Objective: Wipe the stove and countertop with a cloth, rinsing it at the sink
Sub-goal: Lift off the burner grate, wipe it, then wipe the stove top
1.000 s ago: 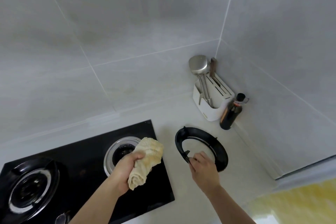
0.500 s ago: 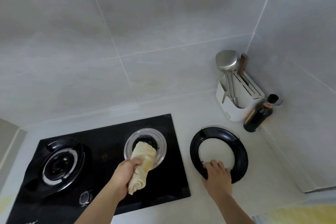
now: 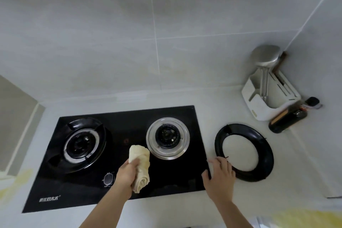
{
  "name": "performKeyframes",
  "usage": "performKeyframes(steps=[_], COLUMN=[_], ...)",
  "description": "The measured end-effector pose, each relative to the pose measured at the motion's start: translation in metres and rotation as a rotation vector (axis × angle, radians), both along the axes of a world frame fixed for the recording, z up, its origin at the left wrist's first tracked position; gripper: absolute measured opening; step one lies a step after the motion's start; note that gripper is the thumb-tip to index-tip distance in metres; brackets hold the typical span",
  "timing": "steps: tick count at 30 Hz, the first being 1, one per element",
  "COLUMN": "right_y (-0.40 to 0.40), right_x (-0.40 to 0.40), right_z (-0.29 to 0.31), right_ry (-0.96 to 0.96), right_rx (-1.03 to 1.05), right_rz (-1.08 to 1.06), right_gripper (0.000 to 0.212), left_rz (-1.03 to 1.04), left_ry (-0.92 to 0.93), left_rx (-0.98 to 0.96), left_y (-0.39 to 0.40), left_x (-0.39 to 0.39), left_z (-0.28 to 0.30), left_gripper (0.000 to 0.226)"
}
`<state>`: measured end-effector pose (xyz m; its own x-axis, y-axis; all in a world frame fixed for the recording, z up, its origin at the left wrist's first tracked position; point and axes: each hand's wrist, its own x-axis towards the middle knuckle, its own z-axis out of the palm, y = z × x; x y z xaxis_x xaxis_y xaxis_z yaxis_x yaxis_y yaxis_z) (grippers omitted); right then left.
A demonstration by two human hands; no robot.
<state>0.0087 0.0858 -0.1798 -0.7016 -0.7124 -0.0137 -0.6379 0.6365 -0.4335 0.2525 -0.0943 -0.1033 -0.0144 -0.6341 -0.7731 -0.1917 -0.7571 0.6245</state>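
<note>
Your left hand (image 3: 127, 174) has its fingers curled round the rolled cream cloth (image 3: 140, 166), holding it over the black glass stove (image 3: 129, 153) between the two burners, just left of the bare right burner (image 3: 167, 136). Your right hand (image 3: 219, 177) is spread loosely, fingers relaxed, over the stove's right edge and the countertop (image 3: 296, 163), fingertips at the rim of the black pot-support ring (image 3: 244, 151). White lettering (image 3: 48, 199) marks the stove's front-left corner, too small to read.

Home kitchen: gas stove (image 3: 114, 153), tiled wall (image 3: 129, 42), utensil holder (image 3: 268, 102).
</note>
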Motion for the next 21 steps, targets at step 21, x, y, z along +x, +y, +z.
performKeyframes(steps=[21], right_y=[-0.097], right_x=[0.151], right_z=[-0.007], right_ry=[-0.241], right_rx=[0.057], right_rz=[0.138], right_gripper=[0.009], left_rz=[-1.073], left_ry=[-0.897], left_rx=[-0.862], left_y=[-0.106], left_x=[0.06], left_z=[-0.086], left_gripper=[0.075])
